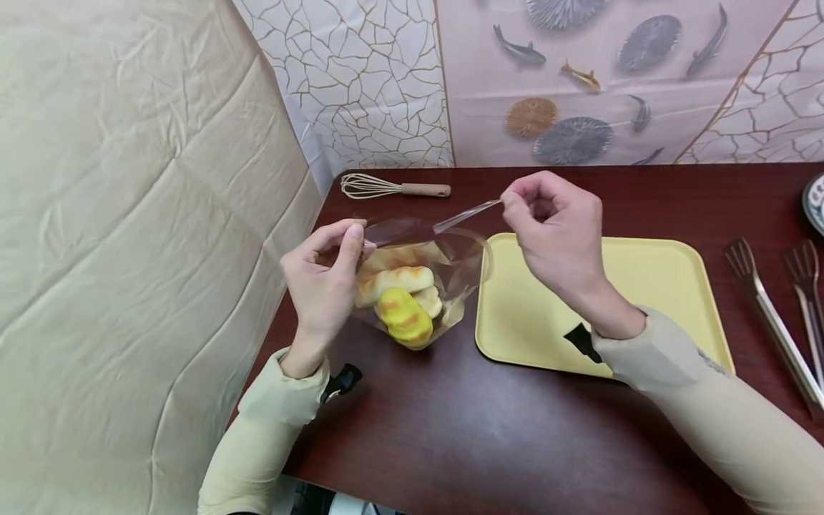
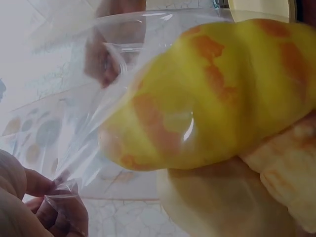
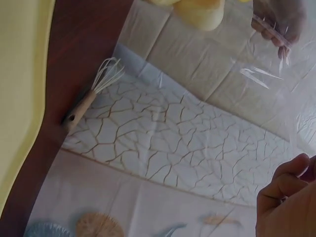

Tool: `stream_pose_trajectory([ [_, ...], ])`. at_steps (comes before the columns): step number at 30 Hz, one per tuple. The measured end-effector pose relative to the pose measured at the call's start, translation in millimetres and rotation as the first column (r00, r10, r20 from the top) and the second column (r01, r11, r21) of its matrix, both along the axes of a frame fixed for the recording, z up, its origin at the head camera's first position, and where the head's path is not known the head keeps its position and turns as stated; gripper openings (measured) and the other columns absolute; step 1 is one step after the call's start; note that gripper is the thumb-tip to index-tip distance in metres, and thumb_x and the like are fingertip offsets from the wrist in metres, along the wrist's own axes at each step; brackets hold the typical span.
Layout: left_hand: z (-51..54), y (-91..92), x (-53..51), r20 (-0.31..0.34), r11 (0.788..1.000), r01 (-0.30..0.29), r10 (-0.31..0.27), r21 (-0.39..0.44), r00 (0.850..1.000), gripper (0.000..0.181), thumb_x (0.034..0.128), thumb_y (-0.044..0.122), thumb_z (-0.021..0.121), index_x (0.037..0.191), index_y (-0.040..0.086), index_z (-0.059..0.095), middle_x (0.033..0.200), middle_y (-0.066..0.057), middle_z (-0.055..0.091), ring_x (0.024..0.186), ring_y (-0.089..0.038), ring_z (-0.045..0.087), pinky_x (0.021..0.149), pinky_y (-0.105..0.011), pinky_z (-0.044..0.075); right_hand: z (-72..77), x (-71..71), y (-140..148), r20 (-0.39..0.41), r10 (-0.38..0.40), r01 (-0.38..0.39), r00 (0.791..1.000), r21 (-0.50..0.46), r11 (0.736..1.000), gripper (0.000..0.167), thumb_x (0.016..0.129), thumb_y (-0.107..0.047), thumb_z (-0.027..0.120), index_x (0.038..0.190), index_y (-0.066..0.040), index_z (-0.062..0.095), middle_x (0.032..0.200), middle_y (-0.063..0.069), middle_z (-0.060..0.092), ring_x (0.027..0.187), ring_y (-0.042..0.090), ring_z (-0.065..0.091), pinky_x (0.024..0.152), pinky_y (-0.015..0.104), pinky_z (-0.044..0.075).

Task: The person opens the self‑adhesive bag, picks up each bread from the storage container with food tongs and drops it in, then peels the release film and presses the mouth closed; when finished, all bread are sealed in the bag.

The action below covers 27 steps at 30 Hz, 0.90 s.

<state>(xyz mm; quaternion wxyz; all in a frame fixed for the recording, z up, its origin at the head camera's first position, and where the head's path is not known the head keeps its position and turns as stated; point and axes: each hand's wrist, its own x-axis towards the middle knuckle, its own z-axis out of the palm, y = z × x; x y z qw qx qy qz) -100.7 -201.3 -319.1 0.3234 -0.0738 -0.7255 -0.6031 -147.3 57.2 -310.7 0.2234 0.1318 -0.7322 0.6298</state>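
A clear plastic bag point(image 1: 455, 309) hangs above the table, holding toy-like bread pieces. Inside it are a yellow bread roll point(image 1: 404, 316) with orange-brown marks, a long pale bread stick point(image 1: 412, 277) and a smaller cream-coloured piece point(image 1: 428, 301). My left hand point(image 1: 325, 279) pinches the bag's upper left edge between thumb and fingers. At the upper right, my right hand point(image 1: 556, 232) pinches the end of a narrow, folded-looking stretch of clear plastic at the bag's mouth. Through the film, the left wrist view shows the yellow roll point(image 2: 207, 98) up close.
A yellow tray point(image 1: 669, 300) lies on the dark table point(image 1: 463, 429), beneath my right forearm. Behind the bag is a whisk point(image 1: 412, 189) with a wooden handle. Slotted metal utensils point(image 1: 769, 300) lie at the right, near a patterned dish point(image 1: 816, 204) partly in view.
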Motion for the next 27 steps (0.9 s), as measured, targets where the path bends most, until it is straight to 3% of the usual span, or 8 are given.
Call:
stream_pose_trajectory([
  [4,0.2,-2.1,-1.5,0.003,1.000,-0.024,0.024,0.006,1.000,0.017,0.0998,0.002,0.072,0.104,-0.014,0.078,0.072,0.021,0.074,0.067,0.001,0.072,0.063,-0.016,0.055,-3.8,-0.5,19.0,0.013,-0.027,0.028,1.000,-0.053,0.998,0.027,0.097,0.000,0.065,0.082,-0.021,0.071,0.062,-0.019,0.060,0.049,0.000,0.050,0.050,0.016,0.041],
  [12,-0.1,-8.7,-3.5,-0.003,0.998,-0.058,0.058,0.024,0.998,0.018,0.0999,0.001,0.072,0.105,-0.015,0.078,0.070,0.017,0.073,0.062,-0.001,0.069,0.062,-0.017,0.055,-13.7,-5.0,60.6,0.088,-0.127,0.135,0.988,-0.092,0.987,0.029,0.098,0.000,0.065,0.080,-0.023,0.069,0.052,-0.014,0.055,0.044,0.002,0.049,0.045,0.018,0.035],
  [19,1.4,-10.8,-2.6,0.022,0.995,-0.082,0.080,0.066,0.997,0.017,0.1002,0.002,0.073,0.106,-0.013,0.079,0.070,0.014,0.073,0.062,-0.003,0.068,0.062,-0.016,0.055,-16.9,-3.0,93.3,0.215,-0.234,0.248,0.948,-0.044,0.968,0.025,0.097,-0.003,0.063,0.080,-0.021,0.068,0.049,-0.014,0.056,0.042,0.001,0.050,0.044,0.017,0.032],
  [27,-0.1,-11.8,-3.8,0.027,0.992,-0.111,0.110,0.051,0.994,0.016,0.1006,0.003,0.072,0.104,-0.010,0.080,0.069,0.015,0.073,0.060,-0.002,0.066,0.060,-0.016,0.053,-26.6,1.7,122.3,0.304,-0.280,0.283,0.911,0.036,0.958,0.022,0.098,-0.008,0.063,0.081,-0.021,0.068,0.048,-0.015,0.057,0.041,0.001,0.050,0.043,0.019,0.030],
])
